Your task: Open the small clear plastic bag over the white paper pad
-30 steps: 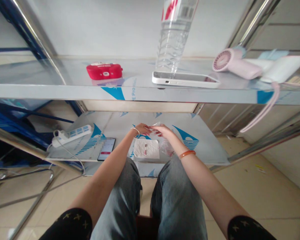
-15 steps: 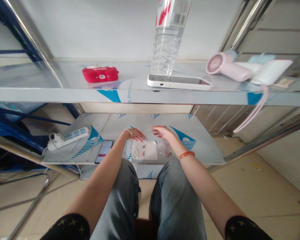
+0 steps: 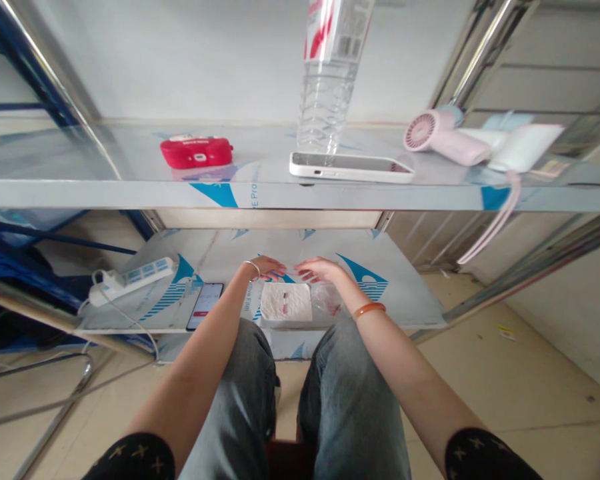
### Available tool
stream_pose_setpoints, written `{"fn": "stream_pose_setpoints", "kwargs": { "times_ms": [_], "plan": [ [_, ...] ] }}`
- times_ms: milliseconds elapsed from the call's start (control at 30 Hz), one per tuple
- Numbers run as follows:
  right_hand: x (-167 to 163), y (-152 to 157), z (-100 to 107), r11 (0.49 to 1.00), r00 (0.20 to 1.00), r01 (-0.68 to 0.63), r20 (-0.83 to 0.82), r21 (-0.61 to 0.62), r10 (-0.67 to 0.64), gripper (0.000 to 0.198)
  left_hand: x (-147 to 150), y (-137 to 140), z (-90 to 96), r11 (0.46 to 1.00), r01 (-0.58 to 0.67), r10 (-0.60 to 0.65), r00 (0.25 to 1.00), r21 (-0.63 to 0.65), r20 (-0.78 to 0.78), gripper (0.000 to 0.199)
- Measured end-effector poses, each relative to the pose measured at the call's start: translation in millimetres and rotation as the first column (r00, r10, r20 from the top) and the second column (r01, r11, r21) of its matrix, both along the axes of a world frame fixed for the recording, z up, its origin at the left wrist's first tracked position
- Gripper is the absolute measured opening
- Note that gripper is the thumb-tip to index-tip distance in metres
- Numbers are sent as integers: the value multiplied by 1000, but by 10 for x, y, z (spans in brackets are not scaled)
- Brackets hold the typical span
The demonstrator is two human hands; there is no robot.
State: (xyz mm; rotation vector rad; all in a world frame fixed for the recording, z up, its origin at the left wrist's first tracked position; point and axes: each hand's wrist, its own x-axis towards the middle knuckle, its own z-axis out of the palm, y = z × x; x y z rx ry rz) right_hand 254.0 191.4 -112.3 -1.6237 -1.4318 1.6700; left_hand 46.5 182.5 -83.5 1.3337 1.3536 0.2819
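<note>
Both hands hover over the lower shelf, just behind a white paper square [image 3: 300, 308]. My left hand [image 3: 269, 267], with a silvery bracelet at its wrist, has its fingers bent together and pointing right. Facing it, my right hand [image 3: 320, 268] has its fingers drawn together and pointing left. A faint thin line seems to run between the fingertips; what it is I cannot make out. On the paper lies a small slender piece [image 3: 285, 304], dark and pinkish. Beside the paper, under my right wrist, rests a clear plastic bag [image 3: 325, 298] with small reddish bits.
A phone [image 3: 206, 305] and a white power strip [image 3: 133, 279] lie left on the lower shelf [image 3: 405, 310]. The upper shelf [image 3: 80, 193] bears a red case [image 3: 197, 153], a white-cased phone [image 3: 351, 168], a water bottle [image 3: 327, 100] and a pink handheld fan [image 3: 447, 140].
My right hand has come slightly left and lower, so the fingertips of both hands are closer together. The paper and bag stay on the shelf. The whole view has shifted slightly.
</note>
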Motion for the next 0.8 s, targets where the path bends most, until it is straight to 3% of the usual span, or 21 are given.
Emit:
{"fn": "stream_pose_setpoints", "kwargs": {
  "times_ms": [133, 367, 800],
  "plan": [
    [-39, -1, -14, 998, 999, -49, -16, 25, 50, 6, -17, 39, -62, 1000, 8, -8, 999, -3, 41, 37],
    [-64, -50, 58, 998, 996, -62, 59, 10, 61, 4, -49, 106, -164, 1000, -20, 20, 998, 3, 61, 42],
    [-89, -54, 62, 998, 982, -36, 188, 59, 24, 10, -22, 192, -228, 993, -111, 115, 990, 45, -88, 14]
  ]
}}
